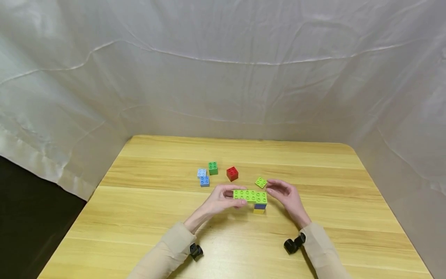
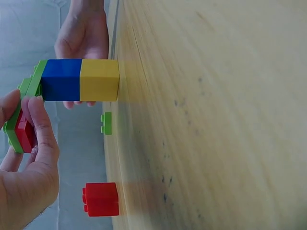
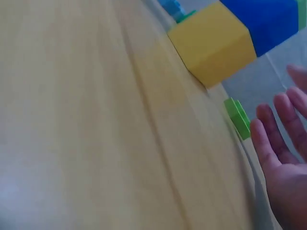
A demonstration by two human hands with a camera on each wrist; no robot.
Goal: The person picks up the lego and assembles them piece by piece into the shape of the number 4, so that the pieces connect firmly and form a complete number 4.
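Note:
My left hand (image 1: 220,199) pinches a long lime green building plate (image 1: 244,196) between thumb and fingers. Under the plate's left part, a red brick (image 2: 25,132) shows in the left wrist view, partly covered by the fingers. The plate's right end meets the lime top of a small tower, where a dark blue brick (image 2: 61,80) sits on a yellow brick (image 2: 100,80). In the left wrist view the held plate slants against the tower. My right hand (image 1: 288,198) is just right of the tower, fingers loosely bent and holding nothing.
A small lime green plate (image 1: 261,183) lies just behind the tower. Farther back are a loose red brick (image 1: 232,174), a green brick (image 1: 213,168), a light blue brick (image 1: 201,173) and a blue brick (image 1: 204,181). Pale cloth (image 1: 223,97) hangs around the wooden table (image 1: 139,232).

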